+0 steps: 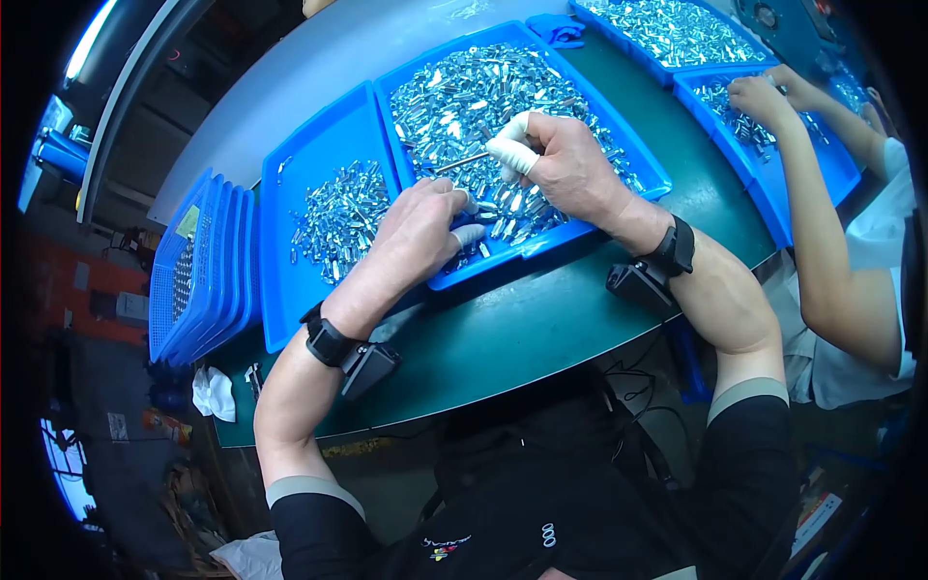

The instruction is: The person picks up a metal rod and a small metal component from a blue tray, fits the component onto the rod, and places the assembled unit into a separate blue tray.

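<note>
The right hand (pixel 565 159) grips a thin rod (pixel 462 163) between thumb and fingers, its free end pointing left, just beside the knuckles of the left hand (pixel 420 227). The left hand is bent with thumb and fingertips turned in towards the parts; whether it pinches 1 of them cannot be told. The small metal parts (pixel 464 97) lie beneath and beyond both hands in the fuller tray (pixel 556 237), and a smaller heap (pixel 338 222) lies left of the left hand in the emptier tray (pixel 319 155).

The likeliest mishap seems to be the rod slipping: the right hand appears to hold it near 1 end, so a knock could swing the far end into the left hand's knuckles. Pale finger cots (pixel 512 150) cover several fingertips on the 2 hands; they could dull touch, or roll loose if caught on a part's edge.

The left hand works close to the nearer left corner of the fuller tray, where the 2 trays meet. A fumbled part could drop into the wrong heap, or over the near wall onto the green table (pixel 474 338) below the left hand. Since the parts look alike and shiny, a stray among them could be hard to spot. The black device (pixel 372 367) behind the left hand, on its wrist, could also bump the emptier tray's near wall if that forearm dips.
</note>
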`<control>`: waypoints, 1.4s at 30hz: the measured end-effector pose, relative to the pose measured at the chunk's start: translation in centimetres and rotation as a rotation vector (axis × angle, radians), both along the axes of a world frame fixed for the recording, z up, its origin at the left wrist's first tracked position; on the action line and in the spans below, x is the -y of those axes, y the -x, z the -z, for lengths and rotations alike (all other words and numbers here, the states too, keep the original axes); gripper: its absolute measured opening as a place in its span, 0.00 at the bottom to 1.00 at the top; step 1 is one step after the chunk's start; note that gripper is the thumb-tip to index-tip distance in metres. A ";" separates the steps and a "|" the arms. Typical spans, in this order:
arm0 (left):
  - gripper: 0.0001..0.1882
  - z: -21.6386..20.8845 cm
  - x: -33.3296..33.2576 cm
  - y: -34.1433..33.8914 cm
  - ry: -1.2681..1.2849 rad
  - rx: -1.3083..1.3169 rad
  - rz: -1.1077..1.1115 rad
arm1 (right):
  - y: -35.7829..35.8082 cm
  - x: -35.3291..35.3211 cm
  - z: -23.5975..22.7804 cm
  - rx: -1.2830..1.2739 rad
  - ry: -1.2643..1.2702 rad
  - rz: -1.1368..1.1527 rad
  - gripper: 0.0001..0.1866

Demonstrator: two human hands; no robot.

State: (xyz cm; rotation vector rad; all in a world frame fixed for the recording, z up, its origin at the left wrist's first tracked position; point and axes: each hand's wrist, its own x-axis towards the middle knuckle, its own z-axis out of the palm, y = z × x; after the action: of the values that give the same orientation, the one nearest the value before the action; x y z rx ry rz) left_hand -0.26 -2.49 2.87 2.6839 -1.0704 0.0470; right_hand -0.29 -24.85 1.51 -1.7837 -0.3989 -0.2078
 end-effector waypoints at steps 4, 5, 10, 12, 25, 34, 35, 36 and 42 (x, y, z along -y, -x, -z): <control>0.11 0.6 0.3 -0.4 -0.007 -0.002 -0.034 | 0.0 -0.2 0.1 -0.013 -0.011 -0.006 0.12; 0.11 0.7 0.2 -0.3 -0.002 0.013 -0.023 | 0.0 -0.3 0.1 -0.023 -0.028 -0.007 0.12; 0.09 0.8 0.6 0.0 0.047 0.092 0.041 | 0.0 -0.2 0.0 0.001 0.012 0.007 0.12; 0.08 0.8 0.7 -0.3 0.083 0.046 0.079 | -0.1 -0.2 0.2 0.001 -0.003 0.001 0.12; 0.10 1.9 -1.5 0.5 0.684 -0.107 -0.325 | -0.4 0.1 0.7 0.032 0.081 0.045 0.12; 0.11 1.9 -1.0 0.9 0.599 0.124 -0.193 | 0.1 -0.2 0.4 0.070 0.157 0.000 0.13; 0.11 1.8 -0.8 0.8 0.543 0.202 -0.145 | -0.1 -0.2 0.7 0.074 0.157 0.001 0.13; 0.11 2.0 -0.8 0.8 0.542 0.211 -0.131 | -0.3 -0.2 1.1 0.086 0.186 -0.003 0.14; 0.09 1.8 -0.8 1.1 0.544 0.164 -0.095 | 0.5 -0.2 -0.3 -0.002 0.403 -0.079 0.19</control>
State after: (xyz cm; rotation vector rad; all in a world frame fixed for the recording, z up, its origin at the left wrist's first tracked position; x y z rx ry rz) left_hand -1.39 -1.65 1.02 2.2558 -0.8211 0.5066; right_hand -0.76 -24.65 1.83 -2.1576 -0.5375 -0.0717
